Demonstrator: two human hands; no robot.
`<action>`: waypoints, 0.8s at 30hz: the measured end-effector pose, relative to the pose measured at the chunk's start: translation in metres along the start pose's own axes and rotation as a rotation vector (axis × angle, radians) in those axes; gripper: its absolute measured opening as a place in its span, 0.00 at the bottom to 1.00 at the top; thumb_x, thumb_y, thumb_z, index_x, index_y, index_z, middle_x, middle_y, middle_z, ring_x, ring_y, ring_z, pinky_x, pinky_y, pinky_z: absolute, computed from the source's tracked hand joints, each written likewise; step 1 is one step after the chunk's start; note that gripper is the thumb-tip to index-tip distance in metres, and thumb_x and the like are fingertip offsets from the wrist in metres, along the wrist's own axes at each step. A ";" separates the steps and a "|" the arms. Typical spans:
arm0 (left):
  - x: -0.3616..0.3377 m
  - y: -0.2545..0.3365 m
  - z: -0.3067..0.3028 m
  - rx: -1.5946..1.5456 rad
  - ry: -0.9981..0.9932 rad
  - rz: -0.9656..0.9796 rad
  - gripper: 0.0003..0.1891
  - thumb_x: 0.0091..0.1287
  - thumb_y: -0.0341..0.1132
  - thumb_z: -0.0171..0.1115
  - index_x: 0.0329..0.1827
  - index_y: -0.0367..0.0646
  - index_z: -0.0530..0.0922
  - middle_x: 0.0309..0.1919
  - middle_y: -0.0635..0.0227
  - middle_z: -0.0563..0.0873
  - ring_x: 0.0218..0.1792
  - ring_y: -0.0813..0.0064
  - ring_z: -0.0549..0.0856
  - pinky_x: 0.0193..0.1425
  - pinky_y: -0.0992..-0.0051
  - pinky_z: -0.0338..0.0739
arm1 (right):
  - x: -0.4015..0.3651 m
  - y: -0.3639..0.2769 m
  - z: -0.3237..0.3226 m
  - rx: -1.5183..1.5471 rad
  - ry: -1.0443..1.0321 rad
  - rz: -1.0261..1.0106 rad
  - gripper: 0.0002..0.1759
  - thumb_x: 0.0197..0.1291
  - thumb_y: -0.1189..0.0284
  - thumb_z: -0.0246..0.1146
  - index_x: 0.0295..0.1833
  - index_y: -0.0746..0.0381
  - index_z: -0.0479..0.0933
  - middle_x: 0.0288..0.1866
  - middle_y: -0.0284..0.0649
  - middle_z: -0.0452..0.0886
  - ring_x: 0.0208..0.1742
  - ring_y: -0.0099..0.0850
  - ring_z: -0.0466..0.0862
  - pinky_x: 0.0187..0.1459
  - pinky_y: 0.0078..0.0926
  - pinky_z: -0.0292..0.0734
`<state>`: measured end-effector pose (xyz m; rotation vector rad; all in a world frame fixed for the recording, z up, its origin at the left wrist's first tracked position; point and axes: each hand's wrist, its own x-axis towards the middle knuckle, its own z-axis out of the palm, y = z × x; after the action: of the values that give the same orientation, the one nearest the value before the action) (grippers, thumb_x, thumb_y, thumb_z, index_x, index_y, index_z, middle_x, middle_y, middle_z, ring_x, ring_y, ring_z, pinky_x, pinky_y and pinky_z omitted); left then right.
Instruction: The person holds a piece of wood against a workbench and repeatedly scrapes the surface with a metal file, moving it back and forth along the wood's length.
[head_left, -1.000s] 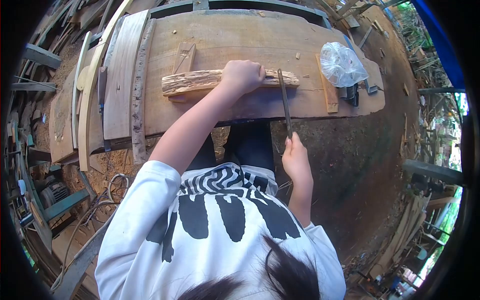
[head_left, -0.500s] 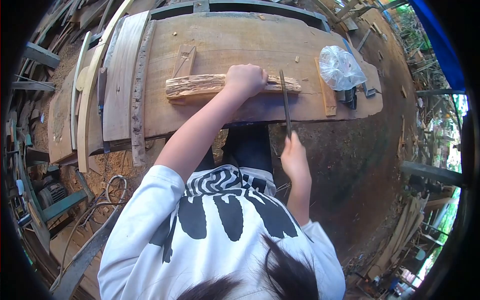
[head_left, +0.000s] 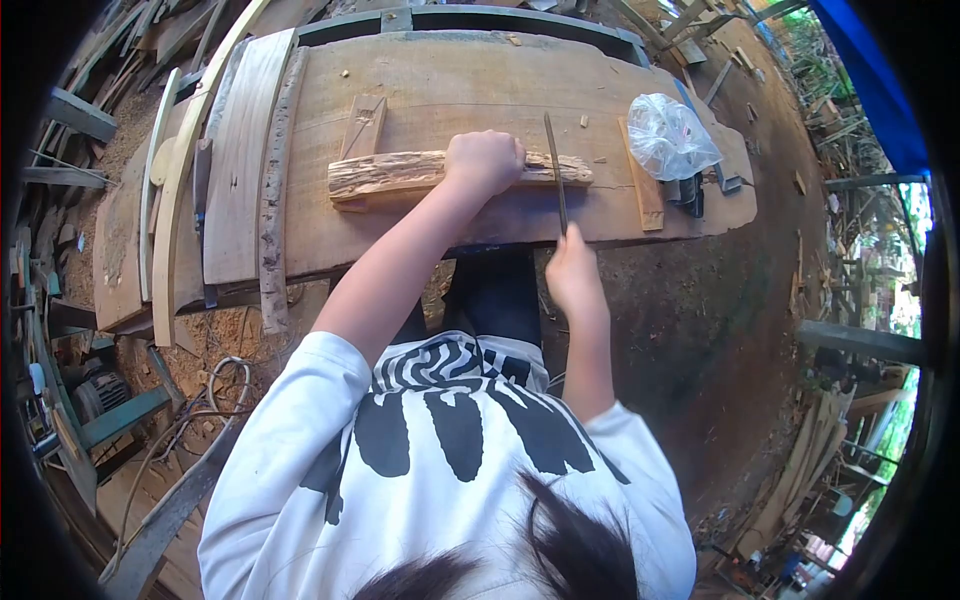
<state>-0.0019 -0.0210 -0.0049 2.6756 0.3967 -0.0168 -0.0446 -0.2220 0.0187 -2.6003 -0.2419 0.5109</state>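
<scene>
Across the bench top lies a rough, ridged piece of wood, its surface grooved along its length. My left hand is closed over it right of its middle, pressing from above. My right hand grips the near end of a long, narrow, dark file, just off the bench's front edge. The file points away from me and crosses the wood near its right end. Under the wood's left part sits a short wooden block, partly hidden.
The wooden bench top carries a clear plastic bag and a small board at right. Long planks and a bark-edged strip lie at left. A motor and cables are on the lower left.
My right hand has pushed the file forward and slightly left, so more of it reaches past the wood. My left hand stays on the wood.
</scene>
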 end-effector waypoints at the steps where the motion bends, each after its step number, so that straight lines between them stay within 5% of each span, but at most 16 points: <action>1: 0.001 0.000 0.000 -0.009 -0.006 -0.021 0.26 0.75 0.47 0.42 0.35 0.41 0.88 0.33 0.53 0.90 0.37 0.52 0.90 0.46 0.54 0.83 | -0.021 0.006 -0.003 0.003 -0.012 0.017 0.13 0.76 0.70 0.48 0.55 0.66 0.71 0.46 0.68 0.80 0.53 0.66 0.79 0.50 0.57 0.74; 6: 0.004 -0.003 0.002 -0.010 -0.044 0.036 0.27 0.76 0.47 0.41 0.36 0.41 0.87 0.34 0.53 0.90 0.39 0.52 0.90 0.48 0.54 0.83 | -0.078 0.030 -0.015 0.049 -0.055 0.070 0.18 0.76 0.69 0.48 0.65 0.66 0.69 0.46 0.69 0.80 0.53 0.65 0.79 0.49 0.58 0.74; 16: 0.000 0.000 -0.005 -0.017 -0.054 0.022 0.27 0.76 0.46 0.41 0.35 0.40 0.87 0.35 0.52 0.90 0.39 0.52 0.90 0.47 0.54 0.83 | 0.032 0.002 0.001 0.106 0.030 -0.099 0.12 0.75 0.70 0.47 0.55 0.65 0.68 0.48 0.69 0.80 0.54 0.67 0.78 0.50 0.60 0.73; 24: 0.006 -0.004 -0.001 -0.022 -0.060 0.040 0.27 0.76 0.46 0.41 0.35 0.40 0.87 0.34 0.51 0.90 0.38 0.51 0.90 0.46 0.54 0.83 | -0.075 0.038 -0.016 0.091 -0.058 0.062 0.18 0.75 0.69 0.48 0.65 0.65 0.69 0.47 0.67 0.81 0.54 0.64 0.79 0.50 0.58 0.75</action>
<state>0.0023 -0.0154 -0.0059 2.6536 0.3222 -0.0794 -0.1039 -0.2806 0.0365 -2.5131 -0.1542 0.6062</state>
